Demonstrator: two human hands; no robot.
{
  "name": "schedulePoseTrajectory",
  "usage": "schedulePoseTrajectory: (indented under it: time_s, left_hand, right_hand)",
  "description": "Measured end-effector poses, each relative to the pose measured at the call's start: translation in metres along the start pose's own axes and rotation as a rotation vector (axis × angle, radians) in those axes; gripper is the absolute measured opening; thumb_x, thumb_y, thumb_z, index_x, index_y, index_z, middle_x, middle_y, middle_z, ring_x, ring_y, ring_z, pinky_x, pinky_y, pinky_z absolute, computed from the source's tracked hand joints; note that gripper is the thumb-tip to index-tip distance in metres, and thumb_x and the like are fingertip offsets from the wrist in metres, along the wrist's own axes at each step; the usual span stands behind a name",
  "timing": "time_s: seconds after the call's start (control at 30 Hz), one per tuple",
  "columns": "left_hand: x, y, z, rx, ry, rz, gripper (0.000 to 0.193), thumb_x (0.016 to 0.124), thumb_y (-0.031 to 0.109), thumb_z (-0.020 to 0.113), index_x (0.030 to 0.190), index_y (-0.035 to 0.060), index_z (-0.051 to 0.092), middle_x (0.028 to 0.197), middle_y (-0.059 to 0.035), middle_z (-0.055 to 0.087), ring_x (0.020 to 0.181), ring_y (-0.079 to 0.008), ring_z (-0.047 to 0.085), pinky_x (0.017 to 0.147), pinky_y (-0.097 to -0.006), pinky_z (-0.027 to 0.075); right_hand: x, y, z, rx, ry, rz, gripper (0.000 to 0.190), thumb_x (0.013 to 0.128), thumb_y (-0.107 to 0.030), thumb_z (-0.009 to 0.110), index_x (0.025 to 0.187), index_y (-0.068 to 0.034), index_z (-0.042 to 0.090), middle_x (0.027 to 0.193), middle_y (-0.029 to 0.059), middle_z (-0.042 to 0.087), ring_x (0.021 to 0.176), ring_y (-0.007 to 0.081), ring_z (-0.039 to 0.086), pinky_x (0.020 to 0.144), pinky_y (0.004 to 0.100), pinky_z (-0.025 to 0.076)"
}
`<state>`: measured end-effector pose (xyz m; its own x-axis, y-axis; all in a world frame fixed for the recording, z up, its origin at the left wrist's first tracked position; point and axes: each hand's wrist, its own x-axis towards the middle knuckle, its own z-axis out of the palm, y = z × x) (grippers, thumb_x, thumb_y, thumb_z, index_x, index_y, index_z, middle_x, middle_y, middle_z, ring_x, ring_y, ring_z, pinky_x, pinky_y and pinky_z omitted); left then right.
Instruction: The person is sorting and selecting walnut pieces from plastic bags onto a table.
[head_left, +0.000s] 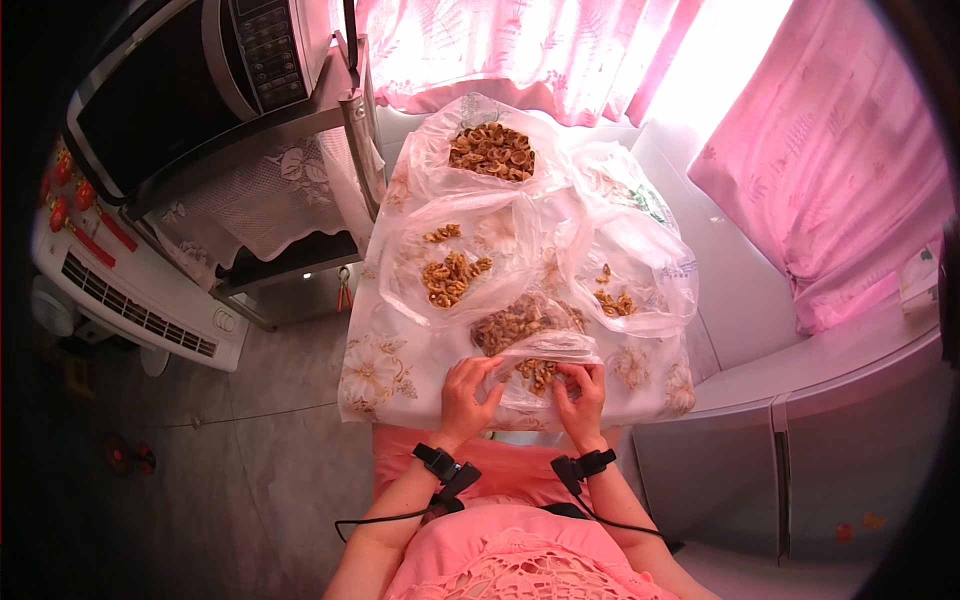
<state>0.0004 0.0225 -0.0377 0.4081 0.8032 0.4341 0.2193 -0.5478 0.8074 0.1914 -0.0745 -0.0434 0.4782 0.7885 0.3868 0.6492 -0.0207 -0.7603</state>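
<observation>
At the near edge of the table, a clear plastic bag (576, 346) lies with its mouth towards me. Walnut pieces (536, 375) show in the mouth, and more walnuts (514, 324) show through the film behind. The thumb and fingertips of my left hand (466, 397) pinch the bag's rim on the left. My right hand (583, 401) has curled fingers at the rim's right side, beside the walnut pieces. Whether its fingertips also hold a piece cannot be seen.
Walnut kernels (450, 279) lie in an open bag at left, and a few smaller pieces (616, 303) in another at right. Behind is a bag of empty shells (493, 152). A microwave (172, 97) on a metal rack stands left; a grey cabinet-like appliance (712, 480) stands right.
</observation>
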Motion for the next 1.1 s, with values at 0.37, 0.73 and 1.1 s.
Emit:
schedulePoseTrajectory:
  time_s: [0.37, 0.73, 1.1]
  left_hand:
    - [0.0000, -0.0008, -0.0002, -0.005, 0.006, 0.006, 0.040, 0.075, 0.007, 0.072, 0.115, 0.0090, 0.066, 0.107, -0.0090, 0.067, 0.100, -0.0307, 0.062, 0.090, -0.0409, 0.047]
    - [-0.0003, -0.0020, 0.0014, 0.000, 0.016, 0.018, 0.040, 0.075, 0.007, 0.072, 0.114, 0.0087, 0.067, 0.106, -0.0093, 0.067, 0.100, -0.0313, 0.062, 0.090, -0.0408, 0.047]
    - [0.0010, 0.0034, -0.0007, -0.010, 0.002, 0.011, 0.034, 0.076, 0.007, 0.073, 0.110, 0.0086, 0.069, 0.106, -0.0093, 0.066, 0.101, -0.0298, 0.062, 0.092, -0.0390, 0.047]
  right_hand:
    - [0.0020, -0.0032, 0.0035, -0.025, 0.017, 0.014, 0.031, 0.077, 0.000, 0.072, 0.107, -0.003, 0.069, 0.101, 0.0074, 0.051, 0.077, 0.0158, 0.054, 0.067, 0.0274, 0.049]
    - [0.0039, -0.0031, 0.0034, -0.043, 0.016, 0.045, 0.029, 0.076, -0.006, 0.079, 0.103, -0.003, 0.070, 0.098, 0.0067, 0.052, 0.076, 0.0152, 0.053, 0.065, 0.0271, 0.047]
    - [0.0074, 0.0019, -0.0010, -0.091, -0.023, -0.031, 0.031, 0.072, -0.008, 0.084, 0.100, -0.003, 0.072, 0.099, 0.0046, 0.053, 0.072, 0.0119, 0.054, 0.063, 0.0252, 0.048]
